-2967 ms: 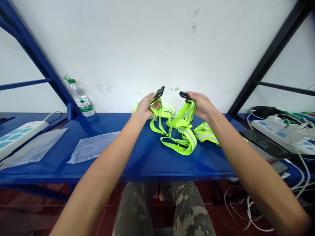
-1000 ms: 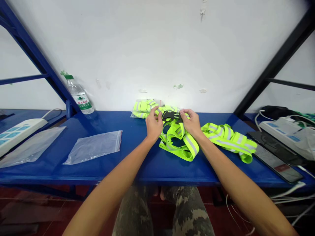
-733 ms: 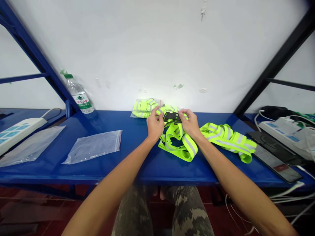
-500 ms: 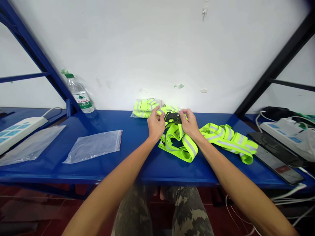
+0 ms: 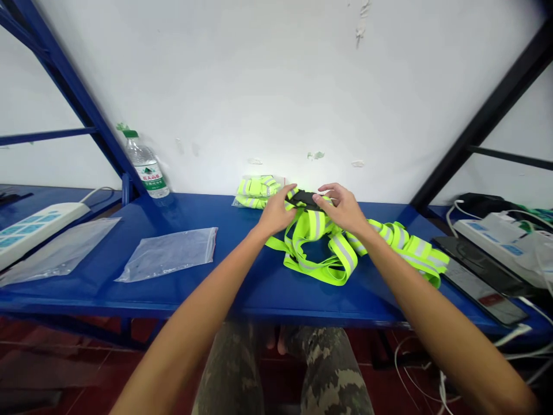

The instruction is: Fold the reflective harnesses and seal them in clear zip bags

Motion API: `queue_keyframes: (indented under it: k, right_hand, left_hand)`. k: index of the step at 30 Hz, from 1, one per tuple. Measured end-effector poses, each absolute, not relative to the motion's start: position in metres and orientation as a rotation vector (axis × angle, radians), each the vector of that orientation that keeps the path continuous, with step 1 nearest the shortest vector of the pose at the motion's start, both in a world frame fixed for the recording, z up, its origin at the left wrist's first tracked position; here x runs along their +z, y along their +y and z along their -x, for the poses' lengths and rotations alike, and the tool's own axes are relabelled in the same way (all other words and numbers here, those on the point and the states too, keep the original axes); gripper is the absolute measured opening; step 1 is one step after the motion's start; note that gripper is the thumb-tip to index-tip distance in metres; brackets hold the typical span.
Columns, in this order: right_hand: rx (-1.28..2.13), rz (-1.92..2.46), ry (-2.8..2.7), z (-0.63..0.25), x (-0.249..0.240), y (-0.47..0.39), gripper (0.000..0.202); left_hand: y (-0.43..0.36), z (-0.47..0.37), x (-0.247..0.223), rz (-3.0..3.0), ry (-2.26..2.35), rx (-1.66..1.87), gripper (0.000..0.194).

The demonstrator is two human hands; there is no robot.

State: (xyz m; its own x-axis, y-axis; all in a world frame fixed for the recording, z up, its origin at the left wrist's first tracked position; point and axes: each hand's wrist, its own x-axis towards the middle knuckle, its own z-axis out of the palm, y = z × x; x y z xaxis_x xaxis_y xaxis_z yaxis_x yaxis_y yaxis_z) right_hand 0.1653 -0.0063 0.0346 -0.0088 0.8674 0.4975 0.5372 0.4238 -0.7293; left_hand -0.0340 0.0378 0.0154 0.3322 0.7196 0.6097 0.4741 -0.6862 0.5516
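Observation:
A black plastic buckle (image 5: 306, 200) on a neon-yellow reflective strap is held up between my two hands. My left hand (image 5: 277, 212) is closed at the buckle's left end, where the yellow webbing meets it. At the right end my right hand (image 5: 343, 207) pinches it, the thumb in front and fingers behind. Below hang loops of the reflective strap (image 5: 341, 251), resting on the blue table. A second bundle of reflective straps (image 5: 417, 248) lies to the right, partly hidden by my right forearm.
Bagged reflective straps (image 5: 254, 190) sit against the wall. Flat clear plastic bags (image 5: 168, 255) lie left, beside a power strip (image 5: 38, 225). A water bottle (image 5: 149, 170) leans at the back left. At the right are a phone (image 5: 486, 294), cables and another power strip (image 5: 501, 236).
The buckle has turned and its two parts now look like one piece. My right hand's fingers have opened out slightly. The strap loops have shifted and spread on the table.

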Motion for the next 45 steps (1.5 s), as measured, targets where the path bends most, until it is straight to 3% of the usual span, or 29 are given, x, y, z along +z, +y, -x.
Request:
queue_keyframes:
  k: [3, 7, 16, 19, 21, 24, 28, 31, 34, 39, 45]
  right_hand:
    - [0.427, 1.462, -1.912, -0.187, 0.067, -0.019, 0.058]
    - [0.283, 1.645, -2.126, -0.211, 0.112, -0.033, 0.036]
    - [0.629, 1.041, -1.631, -0.183, 0.152, -0.057, 0.035]
    - [0.66, 0.768, -1.593, -0.172, 0.152, -0.035, 0.022]
    - [0.651, 0.703, -1.572, -0.169, 0.153, -0.02, 0.017]
    - [0.649, 0.678, -1.562, -0.165, 0.156, -0.011, 0.019]
    - [0.662, 0.751, -1.545, -0.157, 0.169, -0.022, 0.035]
    - [0.579, 0.782, -1.563, -0.155, 0.178, -0.027, 0.043]
    - [0.484, 0.77, -1.582, -0.16, 0.181, -0.023, 0.046]
    - [0.469, 0.746, -1.587, -0.164, 0.172, -0.017, 0.056]
    - [0.432, 0.699, -1.611, -0.158, 0.159, -0.025, 0.04]
  left_hand:
    - [0.054, 0.044, 0.034, -2.326, 1.148, 1.324, 0.058]
    - [0.069, 0.06, 0.066, -2.429, 1.309, 1.287, 0.058]
    - [0.085, 0.054, 0.094, -2.521, 1.299, 1.036, 0.066]
    - [0.083, 0.048, 0.105, -2.473, 1.094, 0.613, 0.076]
    - [0.073, 0.044, 0.119, -2.359, 0.946, 0.448, 0.062]
    - [0.05, 0.037, 0.145, -2.149, 0.838, 0.833, 0.034]
    - [0.025, 0.025, 0.163, -2.105, 0.848, 1.198, 0.037]
    - [0.016, 0.017, 0.16, -2.116, 0.874, 1.292, 0.054]
    - [0.007, 0.012, 0.153, -2.115, 0.901, 1.299, 0.058]
    - [-0.007, -0.001, 0.153, -2.208, 0.896, 1.122, 0.042]
    - [0.019, -0.02, 0.162, -2.029, 0.823, 1.334, 0.03]
